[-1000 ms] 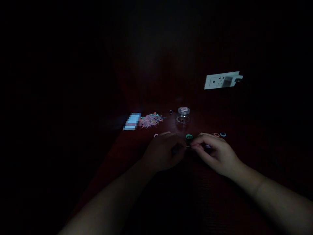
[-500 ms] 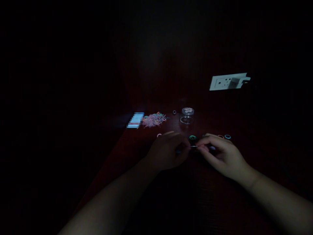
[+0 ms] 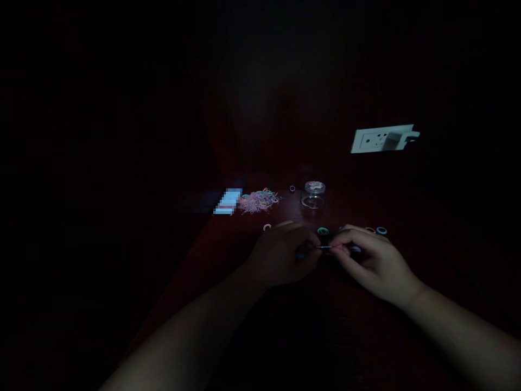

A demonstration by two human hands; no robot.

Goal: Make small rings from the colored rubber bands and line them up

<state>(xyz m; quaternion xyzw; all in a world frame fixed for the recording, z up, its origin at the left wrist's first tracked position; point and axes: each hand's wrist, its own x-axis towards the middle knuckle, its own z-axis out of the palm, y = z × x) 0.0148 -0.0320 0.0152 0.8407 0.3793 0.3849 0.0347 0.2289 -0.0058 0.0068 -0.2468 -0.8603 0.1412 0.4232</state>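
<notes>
Between my two hands a thin, pale band (image 3: 324, 247) is stretched level, pinched at each end. My left hand (image 3: 285, 252) grips its left end with thumb and fingertips. At the right end, my right hand (image 3: 368, 260) closes its thumb and forefinger on it. Just beyond the fingertips lies a green ring (image 3: 323, 231) on the dark red table (image 3: 195, 255). A pink ring (image 3: 267, 227) shows behind my left hand, and a blue ring (image 3: 381, 231) and an orange ring (image 3: 370, 231) are behind my right. The light is very dim.
A lit phone (image 3: 228, 201) lies at the back left, beside a pile of colourful bands (image 3: 260, 201). Right of the pile are a small dark ring (image 3: 292, 189) and a clear lidded jar (image 3: 313, 198). A white wall socket (image 3: 380, 139) with a plug is at the upper right.
The whole view has shifted slightly, so everything appears a little lower and further right. Both hands still hold the pale band, with their fingertips slightly further apart.
</notes>
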